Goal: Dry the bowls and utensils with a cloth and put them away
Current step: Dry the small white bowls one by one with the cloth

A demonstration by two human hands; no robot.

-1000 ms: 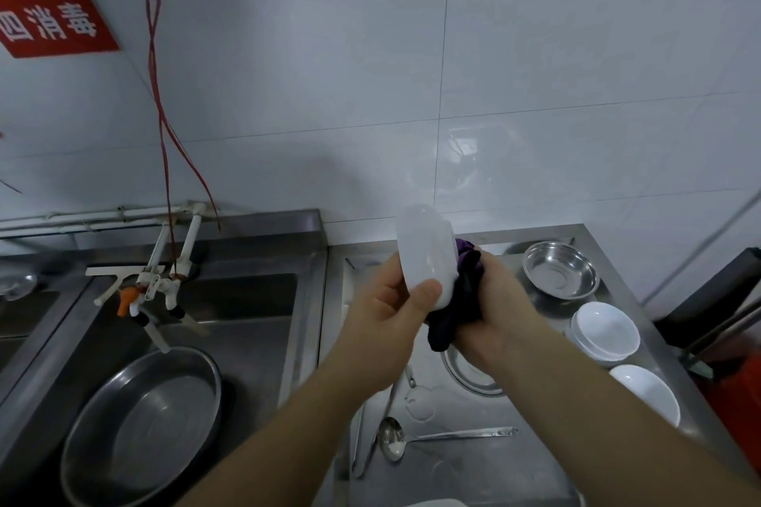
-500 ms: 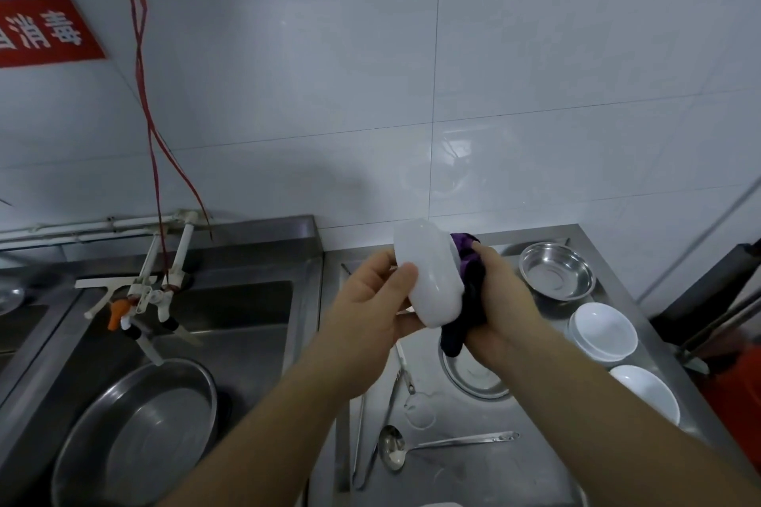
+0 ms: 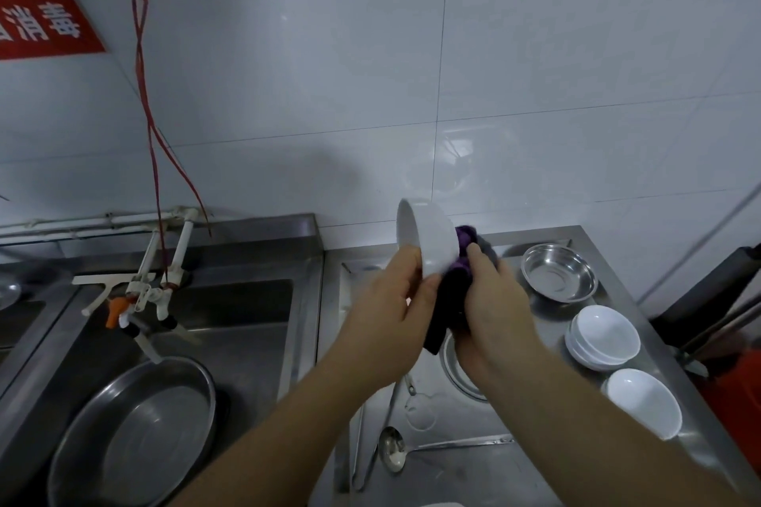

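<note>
Hands meet above the steel desk (image 3: 642, 346): the left hand (image 3: 385, 315) grips a white bowl (image 3: 428, 241) by its rim, tipped on its side with the opening facing left, while the right hand (image 3: 494, 309) is closed around a dark purple cloth (image 3: 455, 292) pressed against the bowl's underside. On the desk to the right sit a small steel dish (image 3: 558, 272), a stack of white bowls (image 3: 603, 335) and one single white bowl (image 3: 642, 403). A metal spoon (image 3: 393, 453) lies below the hands. A large steel basin (image 3: 136, 432) rests in the sink (image 3: 230, 300) at left.
</note>
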